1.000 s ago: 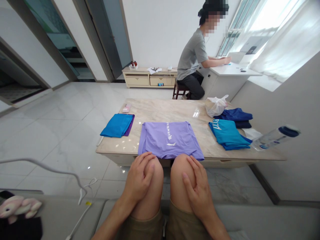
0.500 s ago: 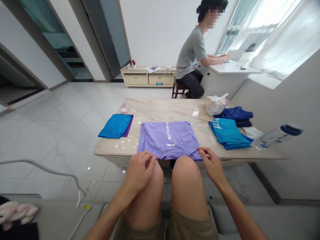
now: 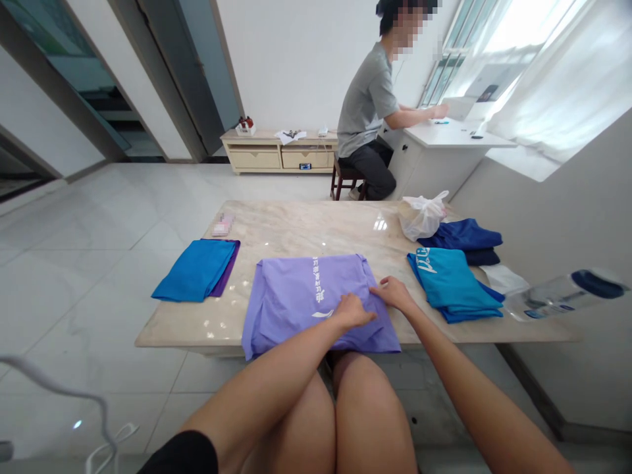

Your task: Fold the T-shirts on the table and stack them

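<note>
A folded lilac T-shirt (image 3: 306, 303) with white print lies at the marble table's near edge. My left hand (image 3: 353, 313) rests flat on its lower right part, and my right hand (image 3: 392, 294) lies on its right side, a short way further back. The two hands are close together, and neither visibly grips the cloth. To the left lies a folded blue cloth over a purple one (image 3: 195, 271). To the right is a folded turquoise T-shirt (image 3: 451, 286), close to my right hand but not touching it.
The marble table (image 3: 296, 227) also holds a white plastic bag (image 3: 419, 217), folded navy clothes (image 3: 461, 238), a pink packet (image 3: 223, 224) and a lying water bottle (image 3: 563, 296). A seated person (image 3: 368, 108) works at a white desk (image 3: 454, 135) behind it.
Both hands have moved off my knees and forward onto the lilac T-shirt. The shirt now sits lower in view, and its near edge looks shifted. My view has tilted and moved forward over the table.
</note>
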Tool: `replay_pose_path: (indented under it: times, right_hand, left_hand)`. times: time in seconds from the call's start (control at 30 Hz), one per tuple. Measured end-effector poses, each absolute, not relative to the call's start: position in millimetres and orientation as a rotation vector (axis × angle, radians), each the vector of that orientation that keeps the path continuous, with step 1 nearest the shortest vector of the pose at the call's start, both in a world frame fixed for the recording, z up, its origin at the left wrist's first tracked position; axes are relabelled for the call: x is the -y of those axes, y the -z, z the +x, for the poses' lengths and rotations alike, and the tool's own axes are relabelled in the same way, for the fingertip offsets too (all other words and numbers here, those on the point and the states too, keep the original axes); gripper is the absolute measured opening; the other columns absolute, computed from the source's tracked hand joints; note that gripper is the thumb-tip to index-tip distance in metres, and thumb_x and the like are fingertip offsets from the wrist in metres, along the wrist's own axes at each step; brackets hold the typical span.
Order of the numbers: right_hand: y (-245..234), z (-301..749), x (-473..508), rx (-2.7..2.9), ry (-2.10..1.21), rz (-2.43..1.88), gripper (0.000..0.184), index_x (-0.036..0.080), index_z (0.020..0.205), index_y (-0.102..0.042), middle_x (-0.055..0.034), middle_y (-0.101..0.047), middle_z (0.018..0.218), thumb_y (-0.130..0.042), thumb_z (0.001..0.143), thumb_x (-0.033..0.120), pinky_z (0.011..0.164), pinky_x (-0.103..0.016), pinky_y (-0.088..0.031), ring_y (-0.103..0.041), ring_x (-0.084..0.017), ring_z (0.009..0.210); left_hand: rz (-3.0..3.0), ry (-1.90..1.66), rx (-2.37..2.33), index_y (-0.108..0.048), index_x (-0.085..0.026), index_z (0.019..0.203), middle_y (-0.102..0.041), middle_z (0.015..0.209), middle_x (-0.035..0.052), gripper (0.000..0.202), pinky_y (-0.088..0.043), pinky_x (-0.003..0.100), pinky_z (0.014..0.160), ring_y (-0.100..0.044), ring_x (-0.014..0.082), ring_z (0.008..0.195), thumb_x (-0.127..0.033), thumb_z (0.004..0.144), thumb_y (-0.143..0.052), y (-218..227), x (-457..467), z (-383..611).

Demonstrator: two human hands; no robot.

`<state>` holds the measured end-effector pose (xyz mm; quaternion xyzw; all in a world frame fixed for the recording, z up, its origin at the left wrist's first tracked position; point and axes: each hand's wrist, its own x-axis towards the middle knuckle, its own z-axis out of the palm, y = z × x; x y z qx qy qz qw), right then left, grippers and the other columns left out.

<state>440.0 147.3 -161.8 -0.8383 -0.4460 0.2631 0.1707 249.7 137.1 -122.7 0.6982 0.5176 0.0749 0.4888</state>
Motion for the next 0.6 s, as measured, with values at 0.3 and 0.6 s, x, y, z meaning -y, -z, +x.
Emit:
replay_pose_path:
  times: [0.3, 0.6]
  right_hand:
    - [149.0, 433.6, -159.8, 1.219, -1.406, -1.995, 0.016, 0.016, 0.075, -0.07, -0.0037, -0.076, 0.078, -0.08, 0.085, 0.024, 0.079, -0.027, -0.063, -0.076, -0.019, 0.079]
    - [144.7, 407.1, -176.1, 0.954, -1.243, -2.149, 0.053, 0.015, 0.079, -0.069, -0.017, -0.076, 0.078, -0.067, 0.101, 0.063, 0.066, -0.034, -0.067, -0.076, -0.025, 0.072]
  left_hand:
    - [1.695, -0.15, -1.505, -0.057, -0.008, 0.149, -0.057, 0.151, 0.0328, 0.088, -0.048, 0.052, 0.119, -0.058, 0.0465, 0.144, -0.042, 0.077, -0.092, 149.7, -131.5, 290.4]
    - [1.475, -0.23, -1.438, -0.075, -0.011, 0.129, -0.073, 0.135, 0.0306, 0.04, -0.051, 0.053, 0.118, -0.066, 0.0428, 0.137, -0.02, 0.09, -0.071, 154.3, -147.0, 266.8]
